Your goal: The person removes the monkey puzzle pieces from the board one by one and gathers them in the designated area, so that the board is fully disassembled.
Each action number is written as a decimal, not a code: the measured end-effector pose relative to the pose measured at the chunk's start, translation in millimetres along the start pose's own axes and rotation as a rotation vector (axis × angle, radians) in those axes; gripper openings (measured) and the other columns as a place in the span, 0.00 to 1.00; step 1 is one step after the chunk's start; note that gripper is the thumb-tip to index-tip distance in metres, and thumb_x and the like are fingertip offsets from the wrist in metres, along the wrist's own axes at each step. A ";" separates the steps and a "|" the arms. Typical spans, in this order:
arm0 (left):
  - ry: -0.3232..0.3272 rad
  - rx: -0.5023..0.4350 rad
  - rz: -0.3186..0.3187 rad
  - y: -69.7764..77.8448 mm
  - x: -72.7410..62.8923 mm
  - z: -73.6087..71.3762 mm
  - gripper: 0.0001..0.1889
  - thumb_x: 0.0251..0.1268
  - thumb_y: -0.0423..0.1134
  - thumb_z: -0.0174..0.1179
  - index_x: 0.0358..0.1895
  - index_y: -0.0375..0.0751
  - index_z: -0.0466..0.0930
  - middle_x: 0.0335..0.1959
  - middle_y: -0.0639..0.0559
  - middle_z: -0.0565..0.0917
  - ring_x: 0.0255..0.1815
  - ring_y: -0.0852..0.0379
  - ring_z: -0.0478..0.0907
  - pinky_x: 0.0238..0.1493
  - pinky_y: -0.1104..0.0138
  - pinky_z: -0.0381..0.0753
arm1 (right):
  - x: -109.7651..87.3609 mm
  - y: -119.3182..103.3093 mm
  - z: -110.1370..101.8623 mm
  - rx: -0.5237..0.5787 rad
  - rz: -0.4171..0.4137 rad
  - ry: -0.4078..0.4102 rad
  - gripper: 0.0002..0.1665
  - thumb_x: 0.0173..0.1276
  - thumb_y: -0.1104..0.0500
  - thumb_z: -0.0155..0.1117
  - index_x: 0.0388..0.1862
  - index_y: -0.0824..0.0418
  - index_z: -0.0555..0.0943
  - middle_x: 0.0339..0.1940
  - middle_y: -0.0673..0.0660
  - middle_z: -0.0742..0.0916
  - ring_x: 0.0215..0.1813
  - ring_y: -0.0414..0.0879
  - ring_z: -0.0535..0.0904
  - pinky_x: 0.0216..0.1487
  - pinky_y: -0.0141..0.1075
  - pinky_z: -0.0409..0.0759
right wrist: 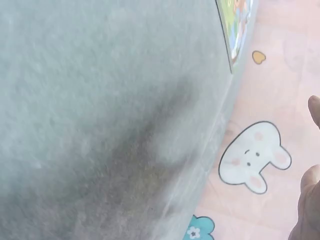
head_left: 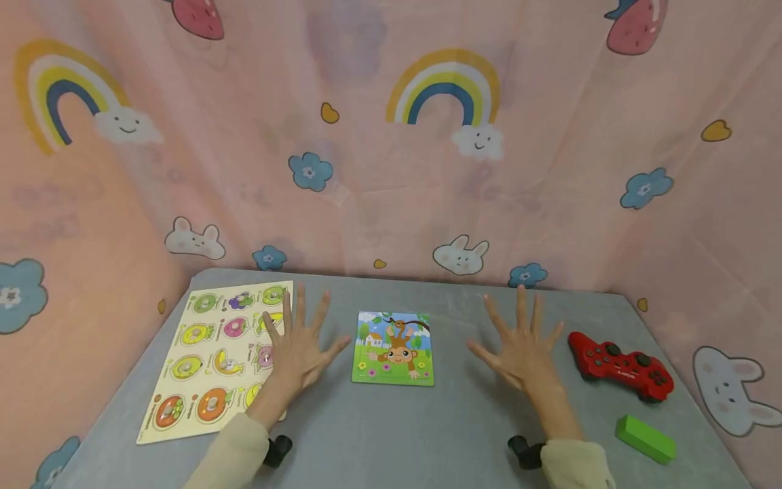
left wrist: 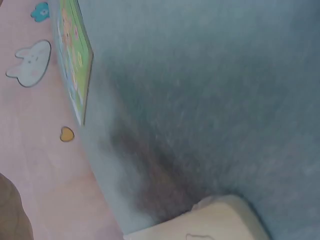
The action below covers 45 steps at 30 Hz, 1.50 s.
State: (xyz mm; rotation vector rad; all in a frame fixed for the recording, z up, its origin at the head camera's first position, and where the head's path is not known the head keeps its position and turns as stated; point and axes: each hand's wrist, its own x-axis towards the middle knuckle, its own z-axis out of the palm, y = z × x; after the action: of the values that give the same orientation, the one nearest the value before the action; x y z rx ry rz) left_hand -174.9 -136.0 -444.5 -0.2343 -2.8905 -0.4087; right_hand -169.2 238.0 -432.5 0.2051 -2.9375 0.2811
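Observation:
My left hand (head_left: 298,353) is spread with straight fingers above the right side of a cream fruit puzzle board (head_left: 177,353), covering part of it. On the other side, my right hand (head_left: 524,353) is held up with its fingers fanned out, and it holds nothing. Between the two hands lies a square monkey picture puzzle (head_left: 394,353), flat on the grey table. In the left wrist view the monkey puzzle (left wrist: 75,60) shows at the upper left, and a corner of the fruit board (left wrist: 220,225) at the bottom. The right wrist view catches one edge of the monkey puzzle (right wrist: 236,25).
A red game controller (head_left: 620,367) lies to the right of my right hand. Nearer the front right is a green block (head_left: 645,439). The grey table (head_left: 403,441) ends at a pink printed curtain (head_left: 366,204) behind and at the sides.

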 end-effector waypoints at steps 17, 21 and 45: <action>-0.073 -0.234 0.186 17.8 -15.7 18.4 0.39 0.59 0.51 0.65 0.72 0.43 0.62 0.75 0.33 0.48 0.74 0.30 0.42 0.68 0.36 0.44 | -28.8 -14.8 13.3 0.024 0.000 0.007 0.54 0.61 0.27 0.53 0.79 0.45 0.46 0.77 0.67 0.36 0.74 0.72 0.30 0.56 0.79 0.36; -0.143 -0.337 0.239 16.0 -3.6 26.4 0.29 0.56 0.40 0.69 0.61 0.36 0.75 0.70 0.31 0.61 0.72 0.33 0.54 0.68 0.44 0.57 | -30.3 -18.6 17.6 0.067 0.013 -0.028 0.53 0.63 0.28 0.52 0.79 0.47 0.46 0.77 0.68 0.36 0.74 0.72 0.31 0.59 0.77 0.40; -0.342 -0.344 0.310 15.3 11.6 33.8 0.26 0.45 0.40 0.76 0.50 0.33 0.83 0.60 0.37 0.76 0.61 0.38 0.72 0.59 0.52 0.72 | -6.2 -25.4 28.5 0.829 0.024 -0.214 0.34 0.74 0.49 0.52 0.73 0.62 0.62 0.74 0.66 0.63 0.73 0.64 0.56 0.67 0.62 0.55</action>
State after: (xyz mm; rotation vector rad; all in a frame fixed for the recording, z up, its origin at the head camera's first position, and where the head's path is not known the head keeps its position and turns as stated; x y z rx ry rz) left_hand -189.6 -110.2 -469.6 -0.8722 -3.0088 -0.8801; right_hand -164.1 208.4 -456.8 0.3180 -2.8261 1.5473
